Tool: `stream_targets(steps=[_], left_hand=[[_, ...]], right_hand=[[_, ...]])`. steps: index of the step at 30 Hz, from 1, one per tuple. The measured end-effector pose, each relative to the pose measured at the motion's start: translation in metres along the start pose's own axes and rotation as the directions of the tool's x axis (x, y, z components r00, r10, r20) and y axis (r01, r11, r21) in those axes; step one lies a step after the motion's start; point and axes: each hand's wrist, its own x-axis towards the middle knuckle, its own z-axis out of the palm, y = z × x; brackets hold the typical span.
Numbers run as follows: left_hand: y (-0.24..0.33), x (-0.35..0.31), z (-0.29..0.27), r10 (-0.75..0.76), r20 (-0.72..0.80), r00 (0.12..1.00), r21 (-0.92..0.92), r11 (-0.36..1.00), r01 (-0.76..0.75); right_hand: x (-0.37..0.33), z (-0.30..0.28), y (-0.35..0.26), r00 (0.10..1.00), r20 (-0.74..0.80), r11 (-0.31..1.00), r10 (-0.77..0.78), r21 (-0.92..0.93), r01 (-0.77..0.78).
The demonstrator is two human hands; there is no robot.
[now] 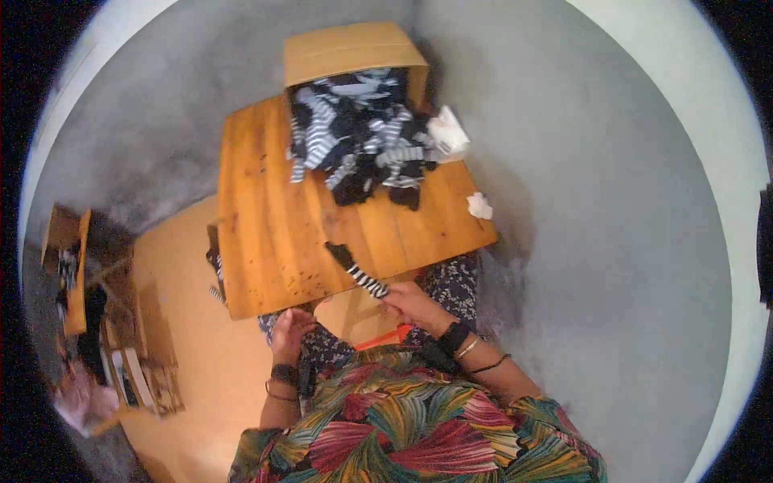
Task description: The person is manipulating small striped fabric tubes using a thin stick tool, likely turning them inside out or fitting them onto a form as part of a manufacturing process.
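My right hand is at the near edge of a small wooden table, pinching the striped end of a black and white sock that lies stretched across the tabletop. My left hand hovers just below the table's near edge with fingers curled and apart, holding nothing that I can see. A heap of black, grey and striped socks spills out of a cardboard box at the far end of the table. An orange strip lies on my lap under the right hand.
Two crumpled white bits, one beside the sock heap and one at the table's right edge. A tan mat covers the floor to the left, with a low stand and cluttered items. Grey concrete floor lies right.
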Motion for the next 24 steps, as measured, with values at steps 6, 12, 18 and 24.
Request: stream_targets(steps=[6,12,18,24], left_hand=[[0.005,0.001,-0.027,-0.116,0.158,0.981,-0.12,0.983,0.136],[0.013,0.028,0.003,-0.076,0.091,0.993,-0.211,0.973,0.094],[0.007,0.039,0.048,-0.095,0.076,0.993,-0.157,0.982,0.106],[0.009,0.048,0.08,-0.047,0.236,0.971,-0.251,0.962,0.107]], right_hand=[[0.011,0.009,-0.002,0.991,0.078,0.985,-0.11,-0.124,0.119],[0.018,0.007,0.018,0.974,0.211,0.984,0.087,-0.171,-0.051],[0.044,-0.003,0.032,0.995,0.102,0.994,-0.018,0.107,0.007],[0.022,0.003,0.018,0.988,0.154,0.999,0.02,0.031,-0.025]])
